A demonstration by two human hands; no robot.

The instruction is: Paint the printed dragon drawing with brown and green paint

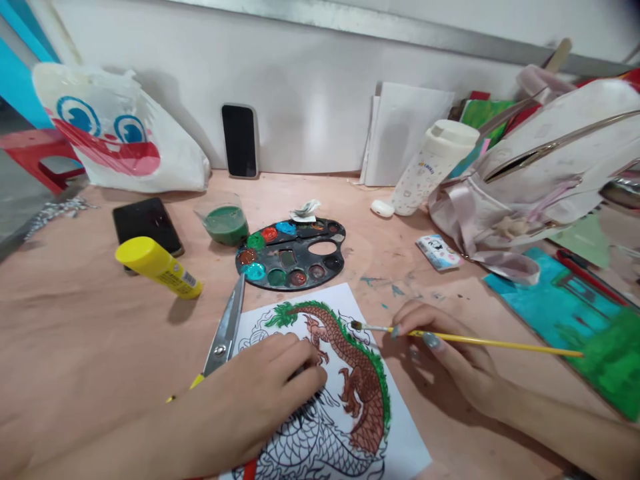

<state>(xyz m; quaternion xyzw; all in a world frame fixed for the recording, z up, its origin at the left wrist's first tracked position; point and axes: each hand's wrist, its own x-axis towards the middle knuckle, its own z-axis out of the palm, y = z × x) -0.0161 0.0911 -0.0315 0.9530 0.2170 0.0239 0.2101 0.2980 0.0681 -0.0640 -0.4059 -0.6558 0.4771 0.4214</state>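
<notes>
My left hand [255, 393] rests flat on a sheet of white paper [405, 433], covering part of a printed dragon [353, 380] painted brown and green along its upper body. The lower coils remain black outline. My right hand [445, 353] pinches a yellow-handled paintbrush [465, 338], its dark-tipped bristles just above the dragon's green edge. Steel scissors [225, 330] with yellow handles lie partly under my left hand. Above the sheet sit a black paint palette [290, 255] with several colours and a cup of green paint [226, 225].
A yellow glue stick [159, 267] lies on a black phone [147, 225] at the left. A painted blue-green picture [560, 307] lies at the right, beneath a pale backpack [540, 167] and near a white bottle [433, 167]. A white plastic bag [115, 133] and upright phone [240, 141] stand at the back.
</notes>
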